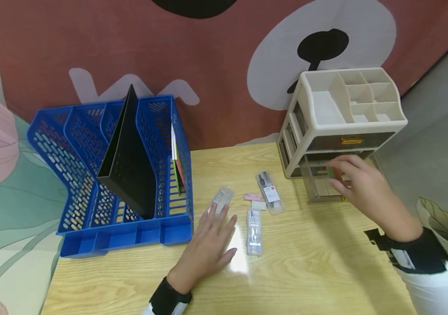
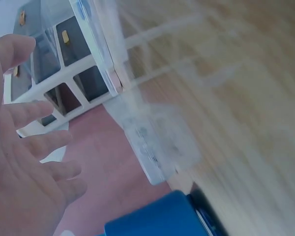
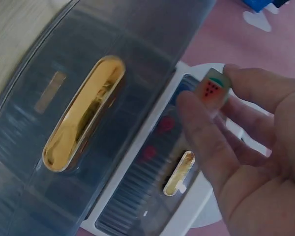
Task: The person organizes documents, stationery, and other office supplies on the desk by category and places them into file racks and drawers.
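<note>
The right hand (image 1: 362, 188) pinches a small watermelon-print block (image 3: 215, 91) between its fingers, at the pulled-out clear drawer (image 1: 311, 186) of a white organizer (image 1: 359, 128) by the far right corner of the tabletop (image 1: 306, 271). The left hand (image 1: 208, 249), its fingers spread and grasping nothing, reaches over a transparent case (image 1: 224, 195) beside the blue rack (image 1: 151, 222) along the left edge; contact is unclear.
</note>
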`<state>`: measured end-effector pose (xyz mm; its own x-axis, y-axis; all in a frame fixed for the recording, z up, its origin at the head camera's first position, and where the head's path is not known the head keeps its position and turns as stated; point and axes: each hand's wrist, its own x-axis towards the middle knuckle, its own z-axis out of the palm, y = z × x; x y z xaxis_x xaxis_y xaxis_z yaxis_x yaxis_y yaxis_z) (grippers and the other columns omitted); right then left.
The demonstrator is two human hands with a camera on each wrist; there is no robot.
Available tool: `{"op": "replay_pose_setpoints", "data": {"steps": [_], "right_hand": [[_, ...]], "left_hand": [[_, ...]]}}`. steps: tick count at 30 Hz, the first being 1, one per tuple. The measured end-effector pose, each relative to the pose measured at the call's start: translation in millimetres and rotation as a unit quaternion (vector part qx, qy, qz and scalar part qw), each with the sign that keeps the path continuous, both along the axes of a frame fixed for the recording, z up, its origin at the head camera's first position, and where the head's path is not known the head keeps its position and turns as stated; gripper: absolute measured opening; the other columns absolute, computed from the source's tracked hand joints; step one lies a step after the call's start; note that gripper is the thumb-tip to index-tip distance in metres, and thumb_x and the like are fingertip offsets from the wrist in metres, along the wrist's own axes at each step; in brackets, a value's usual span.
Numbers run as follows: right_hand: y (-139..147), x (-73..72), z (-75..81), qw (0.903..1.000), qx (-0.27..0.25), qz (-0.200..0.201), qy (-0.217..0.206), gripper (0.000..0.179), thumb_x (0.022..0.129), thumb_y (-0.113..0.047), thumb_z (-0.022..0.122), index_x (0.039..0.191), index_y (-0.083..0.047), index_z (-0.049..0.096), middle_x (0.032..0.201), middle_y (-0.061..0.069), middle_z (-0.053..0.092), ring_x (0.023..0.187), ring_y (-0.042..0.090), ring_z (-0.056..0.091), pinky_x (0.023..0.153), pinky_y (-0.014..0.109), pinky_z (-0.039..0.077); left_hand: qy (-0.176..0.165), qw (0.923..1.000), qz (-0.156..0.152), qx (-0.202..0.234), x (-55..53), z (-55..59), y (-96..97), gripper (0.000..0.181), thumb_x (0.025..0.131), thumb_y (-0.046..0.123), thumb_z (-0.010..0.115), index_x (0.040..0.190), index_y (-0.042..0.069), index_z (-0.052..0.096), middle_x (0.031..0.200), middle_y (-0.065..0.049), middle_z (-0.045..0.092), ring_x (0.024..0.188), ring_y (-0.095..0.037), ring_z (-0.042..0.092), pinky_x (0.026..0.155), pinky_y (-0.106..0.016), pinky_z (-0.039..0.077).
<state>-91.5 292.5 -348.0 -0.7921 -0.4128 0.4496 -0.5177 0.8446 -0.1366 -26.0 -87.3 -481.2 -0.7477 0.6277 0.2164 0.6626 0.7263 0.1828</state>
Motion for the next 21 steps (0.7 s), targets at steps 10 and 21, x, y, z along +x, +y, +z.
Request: {"op": "replay_pose_setpoints", "data": {"steps": [10,21], "right_hand": [[2.4,-31.7,-15.8,0.9935,0.045,0.012,-0.104,0.035,0.071,-0.001,0.081,0.103,0.008,0.067,0.081,0.013,0.061,0.067,0.021,0.055,0.054,0.040,0.052],[-0.4,-47.5,-28.6,0.9777,0.068,-0.006,-0.199,0.034,0.075,-0.002,0.078,0.104,0.009,0.066,0.077,0.013,0.060,0.065,0.021,0.053,0.054,0.039,0.049]], "left_hand": [[-0.001,0.9997,-0.018,-0.017,4.1,2.3,6.1,0.075,0.089,0.051,0.058,0.150,0.011,0.038,0.160,-0.020,0.022,0.146,-0.044,0.006,0.115,-0.059,0.024],[-0.004,0.9972,-0.060,-0.044,4.1,-0.5,13.7,0.076,0.091,0.053,0.056,0.151,0.012,0.035,0.159,-0.020,0.026,0.146,-0.044,0.006,0.115,-0.059,0.023]]}}
